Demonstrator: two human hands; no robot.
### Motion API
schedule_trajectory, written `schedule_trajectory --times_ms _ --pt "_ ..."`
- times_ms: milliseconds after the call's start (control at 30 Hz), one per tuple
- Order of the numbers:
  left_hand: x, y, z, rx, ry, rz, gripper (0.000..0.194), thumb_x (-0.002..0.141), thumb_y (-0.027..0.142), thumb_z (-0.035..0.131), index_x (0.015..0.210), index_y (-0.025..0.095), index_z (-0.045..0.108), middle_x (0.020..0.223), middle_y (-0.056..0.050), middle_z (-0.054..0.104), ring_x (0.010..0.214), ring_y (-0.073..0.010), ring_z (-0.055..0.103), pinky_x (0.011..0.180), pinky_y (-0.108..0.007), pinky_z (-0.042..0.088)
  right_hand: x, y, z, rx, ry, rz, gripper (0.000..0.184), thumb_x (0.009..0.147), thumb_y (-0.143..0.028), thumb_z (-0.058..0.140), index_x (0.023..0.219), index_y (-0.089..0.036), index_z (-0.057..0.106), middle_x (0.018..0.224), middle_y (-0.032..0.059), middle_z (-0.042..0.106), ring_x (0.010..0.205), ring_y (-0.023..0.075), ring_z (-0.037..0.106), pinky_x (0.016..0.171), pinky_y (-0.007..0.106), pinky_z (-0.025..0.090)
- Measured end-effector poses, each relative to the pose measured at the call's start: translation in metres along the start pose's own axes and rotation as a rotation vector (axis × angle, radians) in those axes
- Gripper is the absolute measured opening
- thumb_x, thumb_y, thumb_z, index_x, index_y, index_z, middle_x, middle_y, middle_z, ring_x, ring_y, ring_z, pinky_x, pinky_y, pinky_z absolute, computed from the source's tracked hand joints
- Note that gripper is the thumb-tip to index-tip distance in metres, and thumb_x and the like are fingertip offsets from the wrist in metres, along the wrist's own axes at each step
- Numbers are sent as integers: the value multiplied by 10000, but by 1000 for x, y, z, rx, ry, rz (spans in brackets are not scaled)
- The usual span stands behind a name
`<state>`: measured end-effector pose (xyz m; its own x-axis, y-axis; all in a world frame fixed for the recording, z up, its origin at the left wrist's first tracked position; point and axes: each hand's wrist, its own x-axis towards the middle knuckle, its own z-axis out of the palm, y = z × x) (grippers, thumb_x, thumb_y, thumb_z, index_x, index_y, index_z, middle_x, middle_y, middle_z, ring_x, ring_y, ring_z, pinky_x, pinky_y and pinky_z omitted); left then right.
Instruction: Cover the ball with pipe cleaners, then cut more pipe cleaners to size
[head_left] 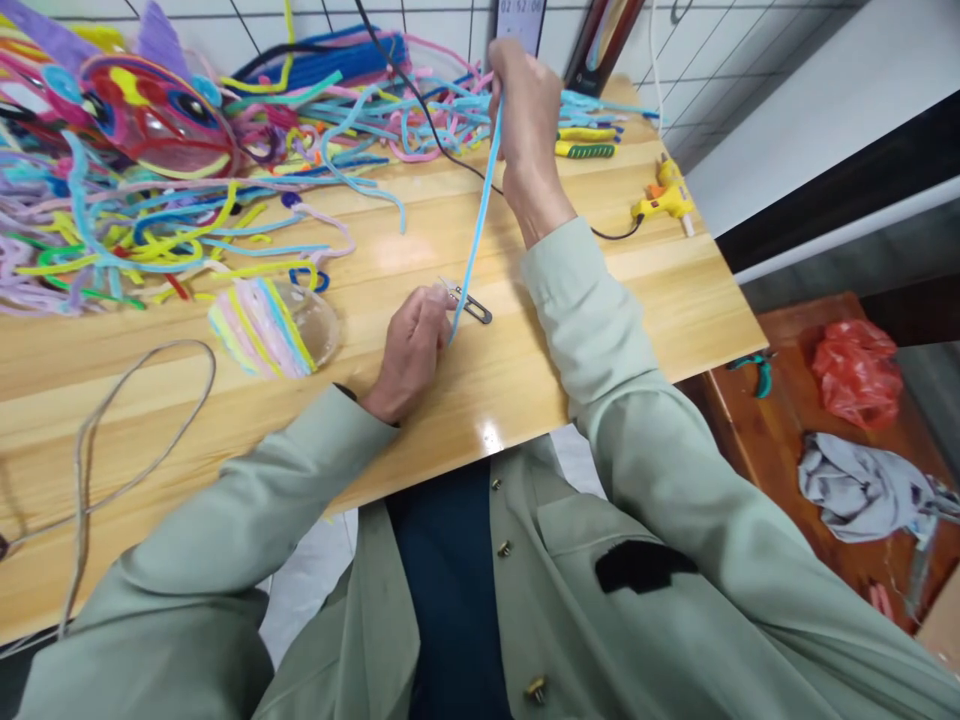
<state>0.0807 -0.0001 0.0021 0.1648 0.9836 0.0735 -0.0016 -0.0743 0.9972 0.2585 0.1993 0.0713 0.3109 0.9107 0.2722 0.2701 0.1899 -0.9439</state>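
A light-blue pipe cleaner (477,232) stretches slantwise between my two hands. Its upper end is in the closed fingers of my right hand (525,115), raised near the back of the table. Lower down, my left hand (418,340) pinches the other end just above the tabletop. Small thread snips (474,305) lie on the wood right beside my left fingertips, partly behind the pipe cleaner. To the left of that hand sits a clear round cup (319,325) on its side, partly covered with pastel pipe cleaner strips (262,328).
Loose pipe cleaners (180,240) cover the table's back left, around a colourful mask-like piece (157,115). A yellow glue gun (666,198) and a yellow-green cutter (585,150) lie at right. A grey cable (142,455) loops at left. A phone (519,22) stands at the back.
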Motion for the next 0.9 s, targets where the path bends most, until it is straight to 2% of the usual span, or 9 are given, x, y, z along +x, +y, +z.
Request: schedule_trajectory --times_ms 67,167,267,400,533,633,767,900 --pt "0 4 -1 118 -49 56 591 1061 762 538 830 225 625 602 21 474 568 -153 430 557 -312 361 1 1 2 80 95 -41 425 1048 -139 384 668 -286 264 652 -66 241 665 122 248 624 292 263" --pt "-1 9 -2 245 -84 87 592 1048 700 610 706 219 576 616 13 481 605 -152 439 599 -313 359 4 3 6 81 83 -51 463 1054 -128 392 628 -277 291 628 -70 254 657 111 269 633 278 279" --pt "-1 12 0 285 -104 84 633 1016 636 677 600 211 461 595 18 417 602 -138 394 589 -303 313 6 5 7 71 72 -73 453 1036 -131 406 618 -273 303 627 -67 270 664 111 294 650 279 286" --pt "-4 13 1 289 -76 66 723 982 685 689 549 217 348 555 21 310 582 -132 342 544 -300 234 6 5 6 30 75 -84 452 1044 -114 379 645 -286 255 644 -60 248 677 126 280 654 299 263" --pt "-9 12 1 282 -45 20 811 1013 770 596 526 221 253 516 22 248 515 -112 221 496 -317 149 4 4 3 -23 98 -75 466 1058 -114 395 655 -293 244 663 -56 255 675 141 287 665 311 275" --pt "-12 11 3 276 -52 -17 822 1020 794 571 527 225 242 511 19 252 501 -109 219 478 -318 149 1 2 2 -29 122 -86 460 1054 -98 396 656 -286 265 674 -60 253 682 134 284 671 309 266" --pt "-18 6 12 227 -46 -131 818 992 847 563 537 241 256 511 19 265 500 -114 244 470 -321 172 -3 -4 2 -57 161 -116 472 1054 -78 396 654 -283 252 678 -64 254 701 125 294 702 300 279" --pt "-22 0 19 131 -37 -176 777 1009 806 568 555 251 270 519 18 292 503 -119 258 473 -315 200 -9 -8 2 -41 195 -128 440 1047 -108 389 672 -291 250 696 -58 269 725 135 314 719 303 298"
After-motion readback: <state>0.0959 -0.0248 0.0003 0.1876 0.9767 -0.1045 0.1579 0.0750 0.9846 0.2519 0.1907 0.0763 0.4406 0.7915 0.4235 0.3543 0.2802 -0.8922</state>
